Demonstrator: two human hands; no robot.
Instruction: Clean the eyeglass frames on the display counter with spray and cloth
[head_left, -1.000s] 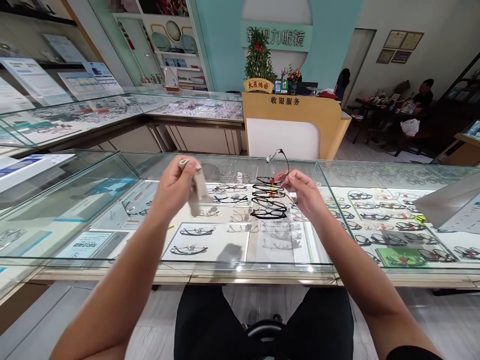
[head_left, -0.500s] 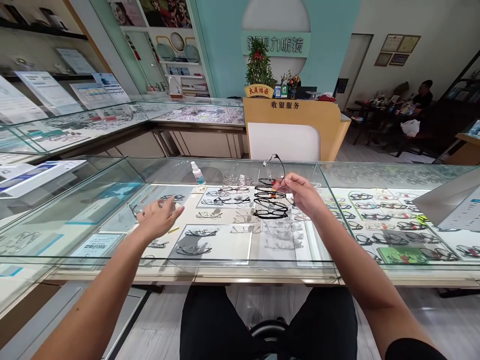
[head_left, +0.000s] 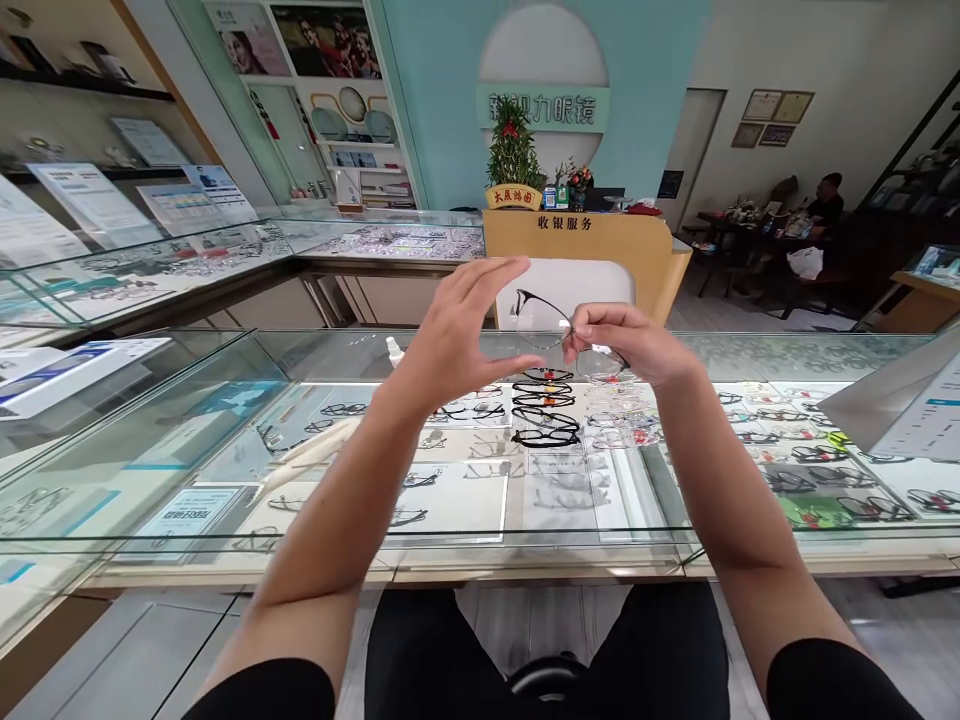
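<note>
My right hand [head_left: 626, 338] pinches a pair of dark-rimmed eyeglasses [head_left: 546, 297] near the middle, raised above the glass display case. Beside the glasses on the left is my left hand [head_left: 469, 325], its thumb and fingers spread apart around one side of the frame; whether it touches them I cannot tell. Below both hands, a column of black eyeglasses [head_left: 546, 438] lies on the case top, with clear-framed eyeglasses [head_left: 622, 415] to its right. Part of a white spray bottle [head_left: 394, 350] shows behind my left hand.
The glass display case [head_left: 480, 535] spans the front, with more eyeglasses inside. White card stands [head_left: 911, 400] are at the right, and a white box [head_left: 82, 372] is at the left. A wooden counter [head_left: 667, 260] stands beyond. A person [head_left: 827, 205] sits far back right.
My left hand has risen from over the case's left side and moved right to the glasses. My right hand has brought the eyeglasses up and turned them so their lenses show.
</note>
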